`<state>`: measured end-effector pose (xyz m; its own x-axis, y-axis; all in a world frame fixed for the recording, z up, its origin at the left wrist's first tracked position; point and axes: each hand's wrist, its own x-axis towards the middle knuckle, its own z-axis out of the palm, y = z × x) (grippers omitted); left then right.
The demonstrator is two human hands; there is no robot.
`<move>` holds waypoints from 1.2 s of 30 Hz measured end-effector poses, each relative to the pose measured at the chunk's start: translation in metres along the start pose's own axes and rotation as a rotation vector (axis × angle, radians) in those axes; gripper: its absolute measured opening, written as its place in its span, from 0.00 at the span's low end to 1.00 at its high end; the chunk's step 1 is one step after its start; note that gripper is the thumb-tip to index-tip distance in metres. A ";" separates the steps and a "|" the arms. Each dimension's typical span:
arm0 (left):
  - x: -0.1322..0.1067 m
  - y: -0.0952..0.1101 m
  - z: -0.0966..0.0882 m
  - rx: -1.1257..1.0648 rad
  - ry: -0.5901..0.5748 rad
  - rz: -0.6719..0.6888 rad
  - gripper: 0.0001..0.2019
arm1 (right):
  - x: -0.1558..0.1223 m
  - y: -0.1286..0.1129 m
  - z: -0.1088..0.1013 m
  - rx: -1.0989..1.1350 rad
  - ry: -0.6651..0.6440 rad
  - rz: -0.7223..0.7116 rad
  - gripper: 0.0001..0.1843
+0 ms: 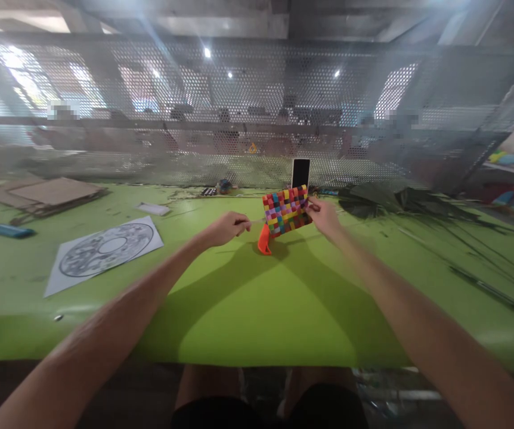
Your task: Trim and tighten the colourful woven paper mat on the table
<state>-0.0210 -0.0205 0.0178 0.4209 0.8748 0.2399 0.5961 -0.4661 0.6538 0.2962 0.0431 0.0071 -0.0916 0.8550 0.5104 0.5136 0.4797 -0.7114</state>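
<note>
A multicoloured woven piece (286, 208), checked in red, yellow, purple, teal and brown, is held tilted above the green table. At its right edge my right hand (325, 218) grips it between thumb and fingers. To the left, my left hand (230, 229) is closed in a pinch on a thin pale strip (257, 222) that runs towards the piece's left side. From the lower left corner an orange strip (263, 240) hangs down in a curve. What lies behind the woven piece is hidden.
The green table (257, 316) carries a sheet with a printed ring pattern (109, 247), a blue cutter (9, 230) and cardboard sheets (55, 193) on the left. A phone (300, 173) stands behind the weave. Dark leaves (382, 201) and long stalks lie right. A perforated screen (248, 113) rises behind.
</note>
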 end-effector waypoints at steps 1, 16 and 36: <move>0.000 0.000 0.000 0.000 0.001 -0.003 0.14 | 0.000 0.000 0.000 0.005 -0.001 0.001 0.17; 0.000 0.003 0.008 0.062 -0.004 0.015 0.16 | -0.005 -0.012 0.018 0.215 -0.001 0.063 0.12; 0.000 -0.003 0.008 -0.019 0.089 -0.072 0.11 | 0.010 0.013 -0.011 0.228 0.155 0.124 0.17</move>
<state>-0.0175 -0.0204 0.0101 0.3147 0.9145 0.2542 0.6093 -0.4000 0.6847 0.3116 0.0553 0.0085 0.0998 0.8779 0.4684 0.3062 0.4208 -0.8539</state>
